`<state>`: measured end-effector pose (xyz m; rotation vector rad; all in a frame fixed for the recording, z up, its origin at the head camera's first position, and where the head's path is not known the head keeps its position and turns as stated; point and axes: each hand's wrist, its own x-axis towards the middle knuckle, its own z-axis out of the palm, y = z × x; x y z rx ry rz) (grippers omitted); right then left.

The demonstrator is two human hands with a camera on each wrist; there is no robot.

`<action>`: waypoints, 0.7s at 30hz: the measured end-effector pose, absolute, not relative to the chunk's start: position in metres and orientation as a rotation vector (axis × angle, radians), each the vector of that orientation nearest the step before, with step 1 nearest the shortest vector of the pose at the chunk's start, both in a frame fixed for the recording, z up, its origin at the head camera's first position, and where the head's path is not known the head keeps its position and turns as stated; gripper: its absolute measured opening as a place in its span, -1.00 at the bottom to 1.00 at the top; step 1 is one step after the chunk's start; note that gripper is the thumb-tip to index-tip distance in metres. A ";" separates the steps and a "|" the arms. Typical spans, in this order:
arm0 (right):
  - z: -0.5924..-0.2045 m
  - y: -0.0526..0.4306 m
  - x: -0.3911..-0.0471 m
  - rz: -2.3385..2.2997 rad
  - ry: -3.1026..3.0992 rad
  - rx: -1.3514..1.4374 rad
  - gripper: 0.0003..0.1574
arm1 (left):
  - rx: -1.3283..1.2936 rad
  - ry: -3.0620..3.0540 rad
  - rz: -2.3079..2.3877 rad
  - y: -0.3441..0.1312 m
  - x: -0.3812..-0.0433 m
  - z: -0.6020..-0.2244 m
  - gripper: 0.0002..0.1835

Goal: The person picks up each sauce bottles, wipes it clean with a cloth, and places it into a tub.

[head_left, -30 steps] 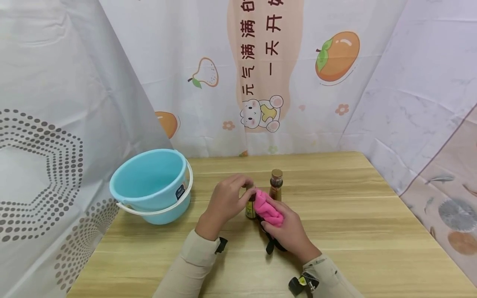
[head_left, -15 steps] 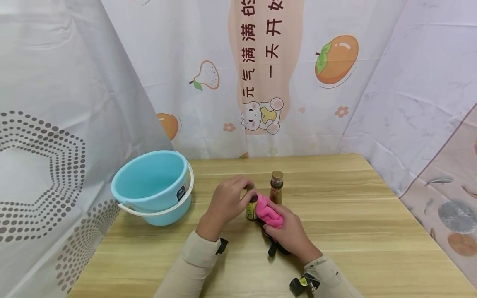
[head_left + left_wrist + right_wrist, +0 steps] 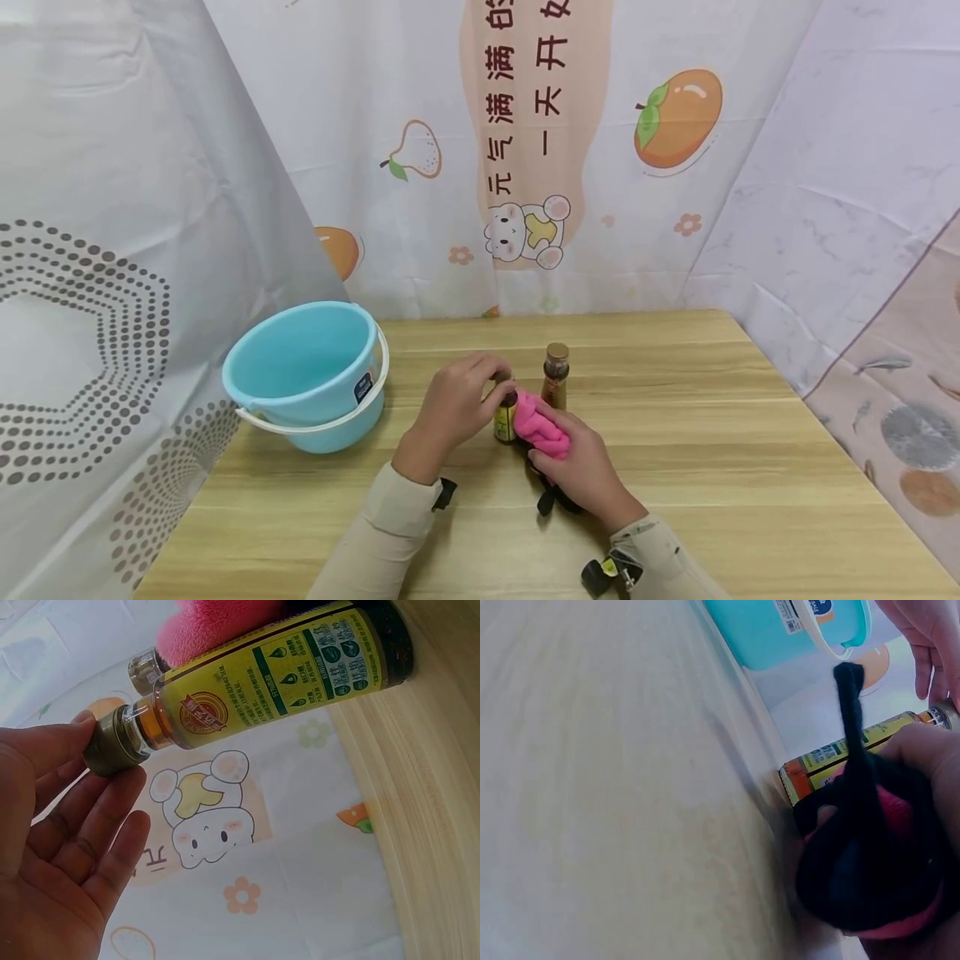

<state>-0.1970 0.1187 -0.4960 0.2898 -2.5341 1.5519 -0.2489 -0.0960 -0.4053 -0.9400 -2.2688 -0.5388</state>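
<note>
Curtained on its far side, the wooden tabletop [image 3: 712, 442] lies as it did a second ago, and both hands work over the same spot on it. What differs is slight: the pink cloth [image 3: 542, 427] sits a touch nearer and lower than it did, with a little more of the yellow-labelled bottle [image 3: 277, 682] showing beside it. The left hand [image 3: 461, 400] looks almost unchanged.

Far beyond the table hangs a white curtain [image 3: 420, 267] printed with fruit, a cartoon bear and columns of characters. To the left is a grey-white sheet [image 3: 90, 167] with rings of brown dots, and to the right a pale marbled one [image 3: 847, 167]. Near the table's left edge stands a light-blue bucket [image 3: 315, 410], its white handle [image 3: 318, 430] hanging down on the near side.

At the middle of the table the yellow-labelled bottle stands upright, with a second bottle [image 3: 555, 379] just beyond it to the right. The left hand pinches the first bottle's cap [image 3: 114, 742] between thumb and fingers, its lower fingers loosely bent below. The right hand [image 3: 581, 458] has its fingers curled round the bunched cloth, which lies against the bottle's right side; whether they grip the bottle through it, I cannot tell. A black strap [image 3: 853, 727] on the cloth shows at the near side.
</note>
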 end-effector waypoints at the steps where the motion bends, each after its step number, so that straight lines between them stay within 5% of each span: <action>1: -0.496 0.119 -0.197 1.557 -2.515 0.297 -0.09 | -0.942 -2.267 -0.540 -0.096 -0.249 -0.405 -0.89; 10: -0.495 0.120 -0.197 1.574 -2.323 0.476 -0.08 | -0.953 -2.267 -0.541 -0.096 -0.250 -0.404 -0.89; 21: -0.496 0.120 -0.197 1.604 -2.520 0.334 -0.13 | -0.958 -2.258 -0.552 -0.096 -0.248 -0.403 -0.88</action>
